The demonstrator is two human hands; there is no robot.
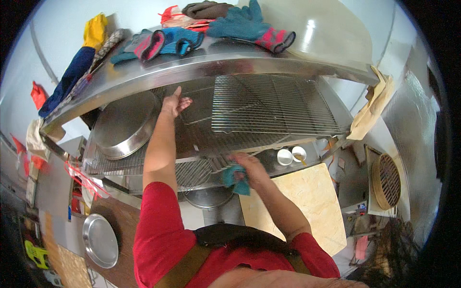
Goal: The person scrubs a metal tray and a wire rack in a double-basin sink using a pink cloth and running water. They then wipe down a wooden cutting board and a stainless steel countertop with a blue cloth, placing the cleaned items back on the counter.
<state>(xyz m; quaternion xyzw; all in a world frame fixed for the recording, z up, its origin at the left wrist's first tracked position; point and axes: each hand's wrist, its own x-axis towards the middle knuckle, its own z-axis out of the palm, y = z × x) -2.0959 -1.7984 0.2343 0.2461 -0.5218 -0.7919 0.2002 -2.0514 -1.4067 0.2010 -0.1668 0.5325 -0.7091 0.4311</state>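
Observation:
My left hand (176, 102) reaches under the upper metal shelf, thumb raised and fingers loosely curled, with nothing in it. Just left of it, a round metal pan (124, 124) sits tilted on a wire rack (119, 162). To the right, a rectangular wire cooling rack (273, 104) lies on the lower level, its left edge apart from my left hand. My right hand (250, 169), blurred, is nearer my body and holds a crumpled teal cloth (236, 178). Below that cloth, another round metal pan (209, 197) partly shows.
Work gloves (237, 27) and cloths lie on the upper metal shelf (201, 68). Two white cups (291, 156) stand beyond a pale board (306, 205). A bamboo steamer (386, 181) is at far right. Another round pan (101, 241) rests on a brown surface at lower left.

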